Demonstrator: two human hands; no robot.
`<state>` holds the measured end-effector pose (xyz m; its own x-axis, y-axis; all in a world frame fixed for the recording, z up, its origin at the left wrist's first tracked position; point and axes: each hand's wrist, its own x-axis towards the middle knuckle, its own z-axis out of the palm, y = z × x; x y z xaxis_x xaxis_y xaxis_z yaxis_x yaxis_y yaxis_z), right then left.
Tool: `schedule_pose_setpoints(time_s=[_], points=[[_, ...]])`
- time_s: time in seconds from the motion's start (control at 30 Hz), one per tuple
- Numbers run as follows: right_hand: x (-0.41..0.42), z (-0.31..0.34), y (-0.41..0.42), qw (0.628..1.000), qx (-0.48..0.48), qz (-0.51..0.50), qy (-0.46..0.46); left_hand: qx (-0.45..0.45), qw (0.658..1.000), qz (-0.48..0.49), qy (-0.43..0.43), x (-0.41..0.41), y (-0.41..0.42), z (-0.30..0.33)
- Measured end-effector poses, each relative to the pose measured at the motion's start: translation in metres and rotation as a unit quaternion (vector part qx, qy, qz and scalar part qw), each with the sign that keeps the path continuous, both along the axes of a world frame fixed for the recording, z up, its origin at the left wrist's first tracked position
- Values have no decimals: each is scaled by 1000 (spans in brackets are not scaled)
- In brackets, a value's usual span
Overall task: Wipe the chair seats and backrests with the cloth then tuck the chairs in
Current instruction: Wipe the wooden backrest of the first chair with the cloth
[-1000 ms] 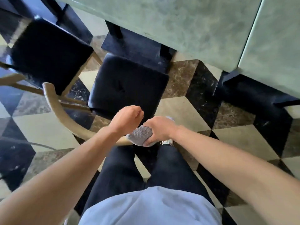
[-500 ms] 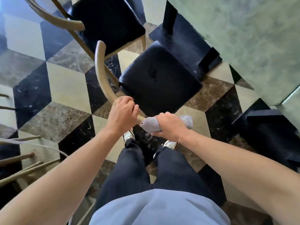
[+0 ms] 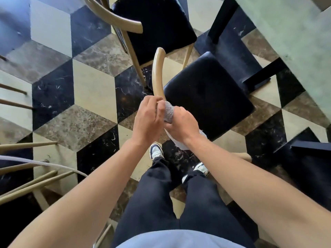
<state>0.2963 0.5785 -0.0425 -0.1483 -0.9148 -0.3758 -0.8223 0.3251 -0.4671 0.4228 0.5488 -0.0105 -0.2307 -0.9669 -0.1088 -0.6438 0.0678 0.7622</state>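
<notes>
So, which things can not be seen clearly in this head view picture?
1. Backrest of the near chair: its near stretch is hidden under both hands and the cloth.
2. Cloth: mostly covered by the right hand and left hand.
3. Far chair: cut off by the top edge.
4. Table: cut off by the right edge.

Grey cloth [image 3: 169, 112] wrapped round tan backrest [image 3: 157, 72]; black seat [image 3: 207, 95].

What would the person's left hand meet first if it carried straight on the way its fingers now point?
Probably the curved wooden backrest: the left hand points up along it, fingers already at its near end beside the grey cloth. Depth is unclear from above.
</notes>
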Motion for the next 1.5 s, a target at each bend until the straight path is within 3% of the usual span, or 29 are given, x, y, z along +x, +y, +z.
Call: schedule_pose_setpoints(time_s=[0.17,0.37,0.5,0.67,0.77,1.03,1.23,1.33,1.5], points=[[15,-5,-25,998,1,-59,-8,-8,1000,16,-13,19,-10,-9],[-23,3,27,998,27,42,-31,-78,996,-7,-32,-10,-16,-7],[-83,10,76,983,135,95,-77,-98,991,-84,-32,-56,-13,1],[-167,17,108,950,241,92,-178,-113,976,-184,-30,-103,-8,-2],[-186,3,103,907,303,39,-291,-89,966,-232,-72,-128,-6,-12],[-187,-62,65,793,399,108,-448,-75,964,-204,-152,-192,-36,-56],[-182,-127,74,831,326,221,-394,18,962,-202,-181,-228,-31,-114],[-183,-164,82,847,318,161,-395,59,947,-213,-233,-228,-29,-139],[-188,-222,88,867,268,123,-402,61,949,-197,-239,-223,-32,-149]])
